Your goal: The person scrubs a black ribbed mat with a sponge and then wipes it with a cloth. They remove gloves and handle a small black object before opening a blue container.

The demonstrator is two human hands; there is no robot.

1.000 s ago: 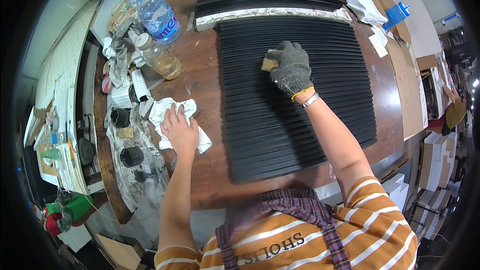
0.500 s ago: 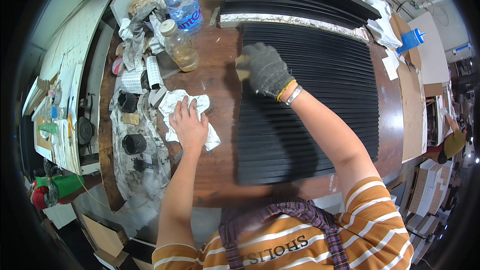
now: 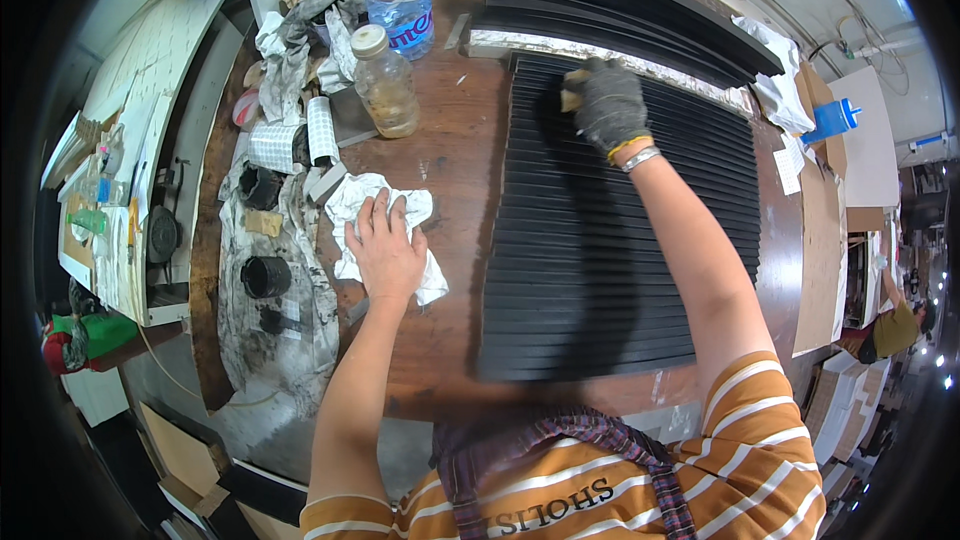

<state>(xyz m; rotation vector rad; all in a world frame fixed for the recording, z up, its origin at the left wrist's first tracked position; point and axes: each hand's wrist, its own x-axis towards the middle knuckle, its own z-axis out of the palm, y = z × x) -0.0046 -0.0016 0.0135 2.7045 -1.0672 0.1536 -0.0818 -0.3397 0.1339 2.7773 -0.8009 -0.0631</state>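
Observation:
My right hand [image 3: 612,108], in a dark grey glove with a yellow cuff edge, is closed on a small tan sponge-like piece [image 3: 571,96]. It is over the upper left part of a wide row of black strips [image 3: 550,280] lying side by side on the brown table [image 3: 440,360]. My bare left hand [image 3: 388,248] lies flat with fingers spread on a crumpled white cloth [image 3: 432,285], left of the strips. More black strips [image 3: 620,5] are stacked beyond a pale, paint-marked bar [image 3: 570,46].
Behind the cloth stand a cloudy jar [image 3: 388,95] and a large water bottle [image 3: 400,0]. Leftward, a stained sheet [image 3: 290,350] bears black cups [image 3: 266,277] and a tan block [image 3: 264,224]. A blue bottle [image 3: 832,120] is far right. Other people are at both sides.
My gloved right hand has moved rightward and slightly farther away with the tan piece, from the strips' left edge to over them. My left hand stays on the cloth. The view has shifted a little.

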